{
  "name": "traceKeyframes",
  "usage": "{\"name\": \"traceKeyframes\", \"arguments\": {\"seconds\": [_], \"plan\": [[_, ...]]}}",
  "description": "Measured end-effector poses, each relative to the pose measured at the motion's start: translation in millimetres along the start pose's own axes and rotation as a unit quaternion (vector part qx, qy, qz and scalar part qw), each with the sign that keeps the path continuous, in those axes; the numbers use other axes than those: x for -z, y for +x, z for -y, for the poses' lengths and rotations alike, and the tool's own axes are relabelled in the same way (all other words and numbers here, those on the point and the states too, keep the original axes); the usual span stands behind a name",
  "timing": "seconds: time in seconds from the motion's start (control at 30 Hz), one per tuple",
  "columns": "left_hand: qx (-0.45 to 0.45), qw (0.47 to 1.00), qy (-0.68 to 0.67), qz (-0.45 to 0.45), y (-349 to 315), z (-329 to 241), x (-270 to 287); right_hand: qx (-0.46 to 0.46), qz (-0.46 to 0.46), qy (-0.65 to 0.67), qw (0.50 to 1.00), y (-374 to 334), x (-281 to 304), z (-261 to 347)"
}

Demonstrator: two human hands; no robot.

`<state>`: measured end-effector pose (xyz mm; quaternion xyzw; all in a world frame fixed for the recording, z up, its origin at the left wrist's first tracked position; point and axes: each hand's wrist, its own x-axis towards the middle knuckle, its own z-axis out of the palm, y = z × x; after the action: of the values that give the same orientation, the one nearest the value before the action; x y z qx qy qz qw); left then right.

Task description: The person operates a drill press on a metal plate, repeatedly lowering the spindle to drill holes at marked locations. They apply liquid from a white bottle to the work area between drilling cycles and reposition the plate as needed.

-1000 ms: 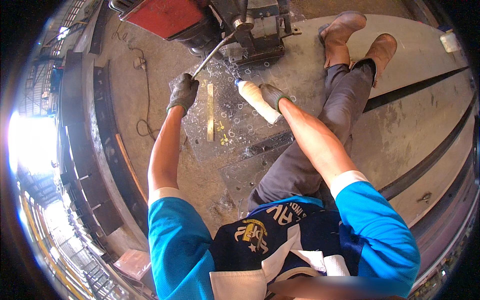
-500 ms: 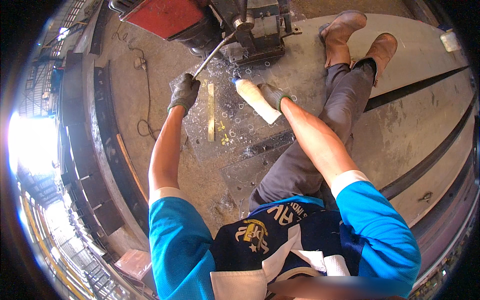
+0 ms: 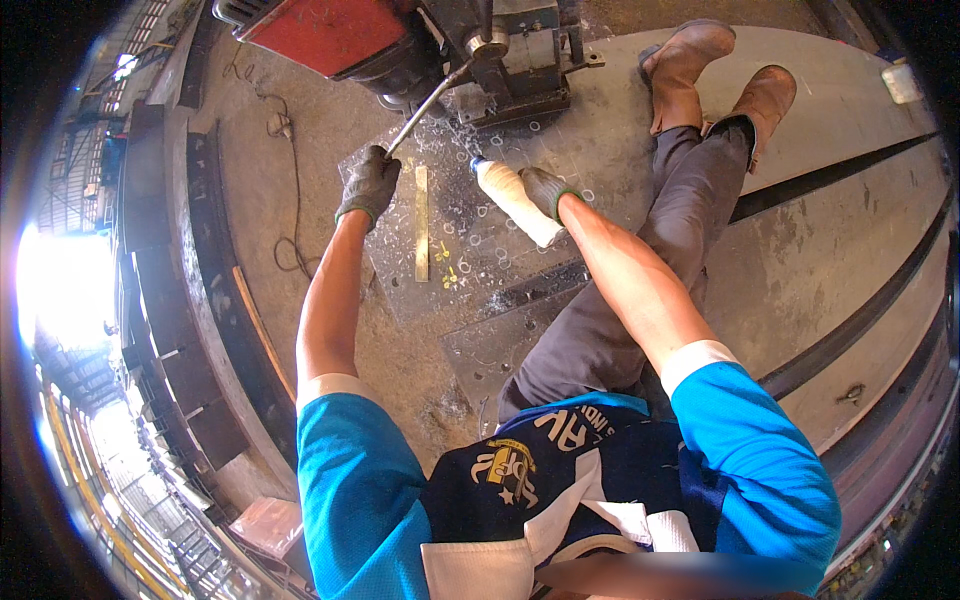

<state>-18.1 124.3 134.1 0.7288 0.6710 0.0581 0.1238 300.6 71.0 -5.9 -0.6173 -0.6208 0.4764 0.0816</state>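
Observation:
My left hand, in a dark glove, is closed around the lower end of a long metal lever. The lever runs up to the round hub of a drilling machine. In my gloved right hand is a whitish plastic squeeze bottle with a blue cap. The bottle is tilted, its cap end toward the machine's base. Below both hands lies a dark steel plate with chalk circles and scattered shavings. Between my hands, a flat yellowish metal strip rests on the plate.
A red machine housing stands at the far left of the drill. My booted legs stretch out to the right over large steel sheets. A cable lies on the floor at left, near long steel beams.
The bottle in my right hand has shifted slightly to the right. My left hand and the lever stay almost where they were.

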Motion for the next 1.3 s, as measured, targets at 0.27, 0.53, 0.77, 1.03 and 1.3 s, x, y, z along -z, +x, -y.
{"name": "traceKeyframes", "arguments": {"seconds": [0.27, 0.53, 0.77, 1.03, 1.3], "plan": [[-0.002, 1.0, 0.012, 0.004, 2, 4, -4, 0.082, 0.011, -0.053, 0.995, -18, 15, 16], [-0.006, 1.0, -0.001, 0.012, 2, 6, -6, 0.055, -0.006, -0.05, 0.997, -2, 2, 2], [0.021, 0.999, -0.017, 0.041, 3, 4, -5, 0.034, 0.0, 0.016, 0.999, -2, 1, 2], [0.005, 0.999, -0.006, 0.035, 6, 12, -13, 0.065, 0.06, 0.204, 0.975, -22, 15, 24], [-0.009, 0.999, -0.013, 0.028, 8, 17, -18, 0.021, 0.085, 0.141, 0.986, -3, 2, 5]]}}
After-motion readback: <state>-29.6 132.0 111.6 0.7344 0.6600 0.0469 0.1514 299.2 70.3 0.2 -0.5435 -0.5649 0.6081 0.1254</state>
